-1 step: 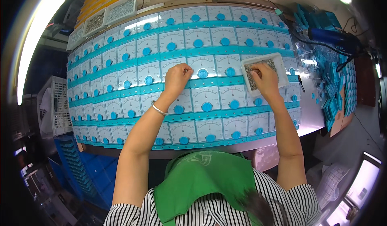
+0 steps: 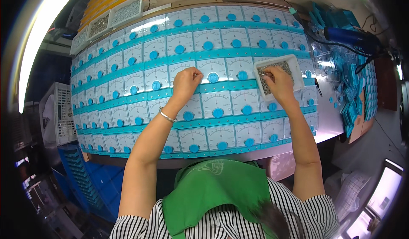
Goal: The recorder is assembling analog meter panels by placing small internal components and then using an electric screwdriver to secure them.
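Observation:
Rows of panel meters with white dial faces, round blue knobs and turquoise strips cover the table. Above a meter in the middle row, my left hand is closed with thumb and fingertips pinched together; whatever they hold is too small to make out. A white plastic tray of small metal parts, which look like screws or nuts, rests on the meters at right. My right hand dips its bent, closed fingers into these metal parts. Its fingertips are partly hidden, and I cannot see what they grip.
White bins of small parts stand at the far left. On the right lie a heap of turquoise housings, clear covers and a dark blue power tool with a cable. A white crate stands left of the table.

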`<act>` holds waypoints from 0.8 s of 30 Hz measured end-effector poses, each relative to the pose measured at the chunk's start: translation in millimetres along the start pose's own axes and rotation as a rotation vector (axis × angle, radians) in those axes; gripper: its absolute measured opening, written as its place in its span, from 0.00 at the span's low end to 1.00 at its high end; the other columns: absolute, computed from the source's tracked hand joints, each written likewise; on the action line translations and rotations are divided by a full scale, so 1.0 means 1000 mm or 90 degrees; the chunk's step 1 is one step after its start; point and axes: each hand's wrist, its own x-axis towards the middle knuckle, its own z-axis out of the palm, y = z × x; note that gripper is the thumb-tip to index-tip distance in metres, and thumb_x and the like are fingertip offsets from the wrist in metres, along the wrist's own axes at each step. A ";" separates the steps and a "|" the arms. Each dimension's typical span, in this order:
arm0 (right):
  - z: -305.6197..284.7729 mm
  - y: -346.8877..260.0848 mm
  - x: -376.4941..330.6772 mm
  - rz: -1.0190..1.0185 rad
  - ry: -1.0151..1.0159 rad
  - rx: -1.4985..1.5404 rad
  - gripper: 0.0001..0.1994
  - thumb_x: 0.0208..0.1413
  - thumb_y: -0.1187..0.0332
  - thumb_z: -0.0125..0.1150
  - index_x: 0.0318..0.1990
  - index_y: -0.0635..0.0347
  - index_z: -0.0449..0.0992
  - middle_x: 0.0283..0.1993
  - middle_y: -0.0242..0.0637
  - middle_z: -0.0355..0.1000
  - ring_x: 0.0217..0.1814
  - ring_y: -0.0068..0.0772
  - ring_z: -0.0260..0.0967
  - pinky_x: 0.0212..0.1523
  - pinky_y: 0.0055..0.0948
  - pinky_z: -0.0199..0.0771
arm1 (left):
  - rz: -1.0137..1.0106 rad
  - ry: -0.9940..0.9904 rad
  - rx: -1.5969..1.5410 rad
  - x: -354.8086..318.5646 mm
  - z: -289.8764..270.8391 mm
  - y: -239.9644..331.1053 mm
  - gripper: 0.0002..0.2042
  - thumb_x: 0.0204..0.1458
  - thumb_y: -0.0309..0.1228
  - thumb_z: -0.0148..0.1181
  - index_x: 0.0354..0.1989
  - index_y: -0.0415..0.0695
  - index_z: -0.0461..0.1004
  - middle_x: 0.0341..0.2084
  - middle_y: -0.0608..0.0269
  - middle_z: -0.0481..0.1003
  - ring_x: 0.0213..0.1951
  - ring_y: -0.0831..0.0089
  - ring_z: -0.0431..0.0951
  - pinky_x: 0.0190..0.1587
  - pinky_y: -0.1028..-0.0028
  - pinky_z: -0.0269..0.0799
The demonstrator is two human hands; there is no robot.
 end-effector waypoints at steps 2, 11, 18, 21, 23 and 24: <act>0.007 0.011 0.000 -0.033 -0.017 -0.028 0.09 0.50 0.72 0.63 0.40 0.60 0.77 0.38 0.40 0.73 0.38 0.44 0.73 0.40 0.39 0.71 | -0.006 -0.025 0.013 0.001 -0.001 0.001 0.07 0.47 0.29 0.66 0.31 0.39 0.79 0.21 0.60 0.77 0.22 0.74 0.73 0.25 0.73 0.68; 0.014 0.015 0.004 -0.047 0.066 -0.045 0.04 0.52 0.72 0.58 0.34 0.61 0.72 0.35 0.43 0.73 0.36 0.49 0.72 0.38 0.42 0.72 | -0.373 -0.073 -0.702 -0.017 -0.030 0.010 0.09 0.53 0.24 0.61 0.41 0.34 0.74 0.29 0.59 0.77 0.30 0.69 0.79 0.34 0.77 0.77; 0.011 -0.023 -0.039 0.025 0.037 0.360 0.05 0.50 0.75 0.60 0.34 0.65 0.72 0.30 0.40 0.74 0.30 0.28 0.71 0.33 0.28 0.72 | -0.493 -0.178 -0.879 -0.097 -0.032 -0.002 0.09 0.59 0.24 0.53 0.46 0.34 0.72 0.34 0.55 0.78 0.34 0.68 0.81 0.39 0.74 0.81; 0.039 -0.037 -0.066 -0.029 -0.084 0.335 0.06 0.50 0.75 0.60 0.36 0.64 0.77 0.31 0.41 0.75 0.32 0.33 0.73 0.33 0.30 0.73 | -0.436 -0.289 -0.837 -0.119 -0.023 0.001 0.10 0.61 0.27 0.51 0.46 0.34 0.71 0.32 0.56 0.78 0.34 0.70 0.81 0.36 0.76 0.81; 0.056 -0.040 -0.080 -0.087 -0.115 0.265 0.06 0.50 0.77 0.60 0.37 0.64 0.78 0.32 0.40 0.74 0.32 0.32 0.73 0.33 0.28 0.72 | -0.461 -0.281 -0.770 -0.131 -0.015 0.009 0.09 0.61 0.27 0.53 0.45 0.34 0.72 0.31 0.56 0.78 0.33 0.71 0.81 0.35 0.76 0.80; 0.063 -0.041 -0.084 -0.103 -0.136 0.225 0.06 0.50 0.78 0.60 0.37 0.63 0.78 0.32 0.39 0.73 0.33 0.32 0.73 0.33 0.27 0.72 | -0.471 -0.276 -0.770 -0.134 -0.013 0.012 0.09 0.60 0.27 0.53 0.44 0.35 0.72 0.31 0.56 0.78 0.32 0.71 0.81 0.35 0.77 0.80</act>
